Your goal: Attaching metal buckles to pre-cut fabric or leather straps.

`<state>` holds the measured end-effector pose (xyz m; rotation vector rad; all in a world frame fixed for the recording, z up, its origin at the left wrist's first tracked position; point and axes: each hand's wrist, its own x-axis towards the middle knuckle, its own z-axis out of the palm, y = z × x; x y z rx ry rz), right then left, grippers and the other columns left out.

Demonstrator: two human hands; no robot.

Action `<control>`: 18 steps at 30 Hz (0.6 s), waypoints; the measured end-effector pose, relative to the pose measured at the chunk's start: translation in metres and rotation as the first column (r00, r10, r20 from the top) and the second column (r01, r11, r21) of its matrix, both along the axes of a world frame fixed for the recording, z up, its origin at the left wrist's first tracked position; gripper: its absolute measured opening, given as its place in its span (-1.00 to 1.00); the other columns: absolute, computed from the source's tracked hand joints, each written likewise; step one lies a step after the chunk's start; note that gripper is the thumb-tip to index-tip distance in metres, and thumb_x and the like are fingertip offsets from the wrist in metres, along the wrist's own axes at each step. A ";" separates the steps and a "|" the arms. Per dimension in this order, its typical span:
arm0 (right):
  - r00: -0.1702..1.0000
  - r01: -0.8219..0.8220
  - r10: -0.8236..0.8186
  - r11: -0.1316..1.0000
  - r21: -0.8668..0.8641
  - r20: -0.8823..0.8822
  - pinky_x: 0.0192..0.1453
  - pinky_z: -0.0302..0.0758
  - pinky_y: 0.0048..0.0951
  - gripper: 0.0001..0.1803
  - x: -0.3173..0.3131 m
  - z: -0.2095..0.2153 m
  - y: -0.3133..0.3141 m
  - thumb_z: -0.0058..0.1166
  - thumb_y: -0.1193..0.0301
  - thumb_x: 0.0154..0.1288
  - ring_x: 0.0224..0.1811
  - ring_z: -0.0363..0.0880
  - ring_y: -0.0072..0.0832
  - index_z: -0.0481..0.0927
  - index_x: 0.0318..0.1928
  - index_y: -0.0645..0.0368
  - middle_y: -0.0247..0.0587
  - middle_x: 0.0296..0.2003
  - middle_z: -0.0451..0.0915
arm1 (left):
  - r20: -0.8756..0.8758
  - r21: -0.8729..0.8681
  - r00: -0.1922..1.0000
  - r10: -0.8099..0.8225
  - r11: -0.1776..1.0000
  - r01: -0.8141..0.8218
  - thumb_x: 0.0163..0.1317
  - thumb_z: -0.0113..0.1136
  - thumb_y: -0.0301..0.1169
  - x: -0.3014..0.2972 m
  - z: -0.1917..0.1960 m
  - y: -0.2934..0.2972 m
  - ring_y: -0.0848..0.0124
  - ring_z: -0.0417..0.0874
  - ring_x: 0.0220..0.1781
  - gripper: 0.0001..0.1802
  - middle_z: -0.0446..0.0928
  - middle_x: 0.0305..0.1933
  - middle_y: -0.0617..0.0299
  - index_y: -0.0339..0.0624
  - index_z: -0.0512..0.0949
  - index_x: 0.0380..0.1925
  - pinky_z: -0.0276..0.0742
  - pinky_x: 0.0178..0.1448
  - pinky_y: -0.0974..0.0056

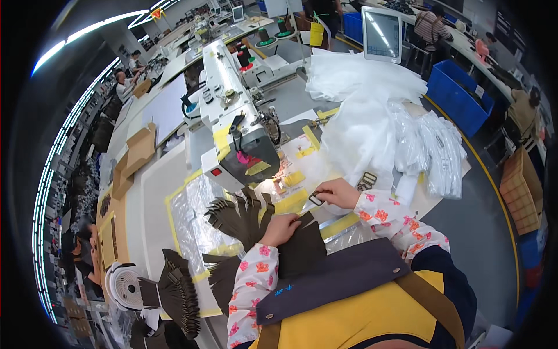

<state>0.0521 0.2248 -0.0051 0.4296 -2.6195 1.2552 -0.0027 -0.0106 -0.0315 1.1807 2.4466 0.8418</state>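
Observation:
In my right hand [339,193], between thumb and fingertips, is a small dark metal slide buckle [315,199]. My left hand [280,230] is closed at the edge of a dark brown fabric piece [302,244], its fingertips just left of the buckle. A few more slide buckles [367,181] lie beside my right wrist. To the left of my left hand, a fan of dark fabric strips [241,218] spreads over the table. The lit needle area of a white industrial sewing machine [241,134] is just beyond both hands.
Soft white sheets [363,99] are heaped at the back right, near clear-bagged packs [436,154]. A tablet screen [382,34] stands behind them. At left are a white fan [124,286], bundled dark strips [179,291] and a cardboard box [133,160]. A blue bin [459,96] stands on the floor.

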 end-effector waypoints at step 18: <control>0.742 0.174 0.326 0.751 -0.637 0.586 -0.63 0.41 -0.67 -0.86 -0.014 -0.030 -0.081 -0.04 0.43 0.22 -0.66 0.44 -0.69 0.46 -0.26 0.24 -0.34 -0.52 0.50 | 0.314 0.525 0.911 0.267 0.751 -0.401 0.17 0.00 -0.48 0.034 0.028 -0.013 0.52 0.39 -0.36 -0.89 0.39 -0.42 0.22 -0.28 0.44 -0.33 0.33 -0.26 0.43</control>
